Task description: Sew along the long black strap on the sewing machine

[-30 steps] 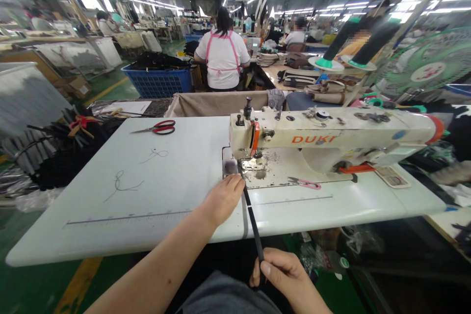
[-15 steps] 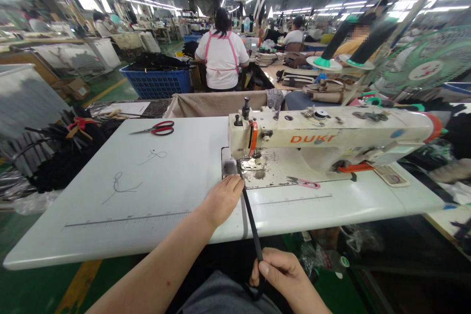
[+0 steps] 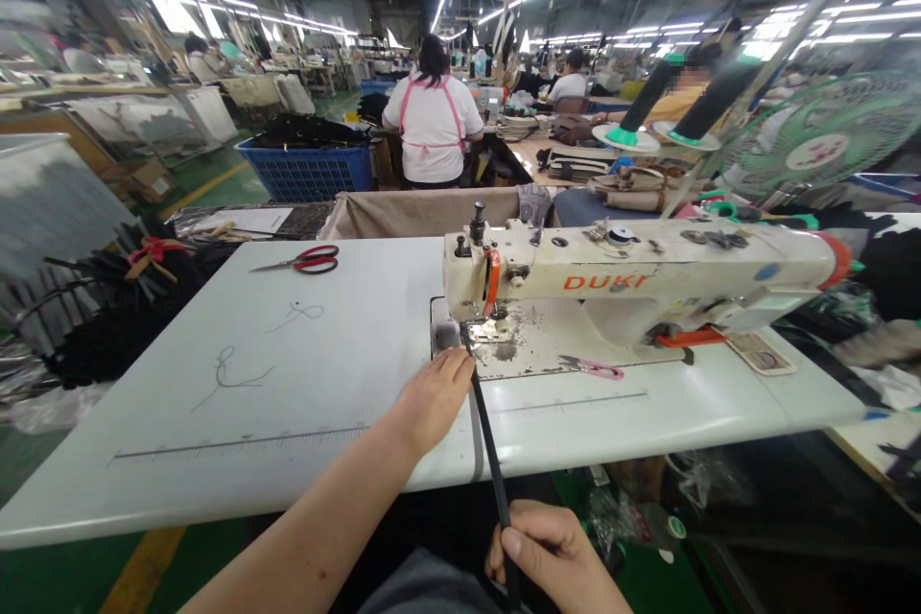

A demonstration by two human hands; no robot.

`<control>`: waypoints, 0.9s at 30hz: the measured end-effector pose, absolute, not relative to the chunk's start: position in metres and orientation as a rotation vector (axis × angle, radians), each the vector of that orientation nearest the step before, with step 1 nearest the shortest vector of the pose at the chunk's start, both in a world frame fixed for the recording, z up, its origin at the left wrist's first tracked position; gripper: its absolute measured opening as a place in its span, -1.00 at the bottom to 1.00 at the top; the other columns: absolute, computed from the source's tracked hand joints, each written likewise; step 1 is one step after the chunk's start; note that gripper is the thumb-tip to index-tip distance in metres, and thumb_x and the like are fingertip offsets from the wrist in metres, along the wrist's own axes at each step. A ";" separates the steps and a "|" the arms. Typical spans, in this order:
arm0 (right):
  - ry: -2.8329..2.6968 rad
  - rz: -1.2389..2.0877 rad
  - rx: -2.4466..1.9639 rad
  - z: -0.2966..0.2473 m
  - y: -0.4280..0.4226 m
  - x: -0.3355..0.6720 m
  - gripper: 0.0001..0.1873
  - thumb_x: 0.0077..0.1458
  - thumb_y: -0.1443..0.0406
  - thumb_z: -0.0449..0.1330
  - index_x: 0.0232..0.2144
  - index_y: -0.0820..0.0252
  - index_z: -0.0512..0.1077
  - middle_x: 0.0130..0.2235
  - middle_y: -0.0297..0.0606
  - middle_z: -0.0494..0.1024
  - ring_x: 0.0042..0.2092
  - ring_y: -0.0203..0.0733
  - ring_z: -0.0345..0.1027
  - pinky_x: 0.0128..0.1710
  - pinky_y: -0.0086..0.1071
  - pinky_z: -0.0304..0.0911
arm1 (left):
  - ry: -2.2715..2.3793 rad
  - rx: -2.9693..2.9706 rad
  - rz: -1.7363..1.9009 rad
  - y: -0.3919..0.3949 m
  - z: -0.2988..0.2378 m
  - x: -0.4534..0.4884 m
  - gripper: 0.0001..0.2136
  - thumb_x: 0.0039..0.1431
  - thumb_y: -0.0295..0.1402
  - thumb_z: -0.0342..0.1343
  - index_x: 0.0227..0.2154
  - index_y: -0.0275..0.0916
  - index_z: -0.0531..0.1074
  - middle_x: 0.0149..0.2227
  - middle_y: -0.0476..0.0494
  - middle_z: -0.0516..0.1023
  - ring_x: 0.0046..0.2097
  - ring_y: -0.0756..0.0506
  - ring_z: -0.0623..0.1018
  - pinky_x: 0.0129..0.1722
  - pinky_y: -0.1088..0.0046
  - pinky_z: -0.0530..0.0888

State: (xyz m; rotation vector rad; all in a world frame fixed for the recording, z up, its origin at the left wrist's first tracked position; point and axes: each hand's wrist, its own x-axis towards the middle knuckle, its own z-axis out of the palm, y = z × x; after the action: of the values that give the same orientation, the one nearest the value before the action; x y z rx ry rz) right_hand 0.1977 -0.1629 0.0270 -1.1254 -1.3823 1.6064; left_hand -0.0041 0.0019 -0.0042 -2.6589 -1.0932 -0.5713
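Note:
A narrow black strap [image 3: 488, 432] runs from under the presser foot of the sewing machine [image 3: 648, 273] down past the table's front edge. My left hand [image 3: 436, 395] lies on the white table [image 3: 345, 345] just in front of the needle plate, its fingers together and pressed on the strap. Lower down, beyond the table edge, my right hand [image 3: 545, 545] pinches the same strap between thumb and fingers and keeps it nearly straight. The strap's lower end runs out of the picture at the bottom.
Red-handled scissors [image 3: 313, 259] and loose threads [image 3: 234, 374] lie on the table's left part. Pink thread snips [image 3: 597, 368] rest by the machine bed. A green fan [image 3: 820, 149] and thread cones [image 3: 651, 101] stand right. A person in white [image 3: 436, 129] sits ahead, facing away.
The view has shifted slightly, so the table and machine appear a little lower. Both hands keep their hold on the strap with hardly any movement.

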 end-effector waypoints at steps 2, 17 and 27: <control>-1.405 1.597 -1.128 0.026 -0.163 0.198 -0.49 0.31 -0.05 0.23 -0.44 0.20 0.68 -0.43 -0.22 0.56 -0.34 -0.15 0.45 -0.27 -0.33 0.27 | -1.077 -2.655 -0.567 0.001 -0.005 -0.004 -0.76 0.44 -0.53 -0.06 0.06 -0.35 0.40 0.07 -0.30 0.56 0.22 -0.21 0.53 0.34 0.15 0.40; -1.343 1.465 -1.180 0.030 -0.149 0.192 -0.68 0.27 0.02 0.29 -0.20 0.09 0.67 -0.24 -0.18 0.63 -0.18 -0.07 0.46 -0.10 -0.26 0.33 | -1.075 -2.636 -0.572 0.000 -0.005 -0.006 -0.81 0.46 -0.51 -0.05 0.01 -0.33 0.42 0.08 -0.31 0.55 0.18 -0.21 0.55 0.27 0.19 0.45; -1.246 1.614 -1.184 0.031 -0.155 0.189 -0.60 0.27 -0.01 0.30 -0.35 0.19 0.67 -0.43 -0.23 0.65 -0.38 -0.21 0.39 -0.29 -0.37 0.25 | -1.055 -2.647 -0.516 -0.001 -0.004 -0.006 -0.77 0.45 -0.53 -0.08 0.03 -0.34 0.41 0.08 -0.29 0.56 0.22 -0.20 0.52 0.30 0.17 0.43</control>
State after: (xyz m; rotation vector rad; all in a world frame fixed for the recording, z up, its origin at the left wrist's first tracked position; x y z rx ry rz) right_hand 0.1888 -0.1550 0.0309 -1.1839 -1.2458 1.6141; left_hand -0.0058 -0.0008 -0.0042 -2.6470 -1.0552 -0.5155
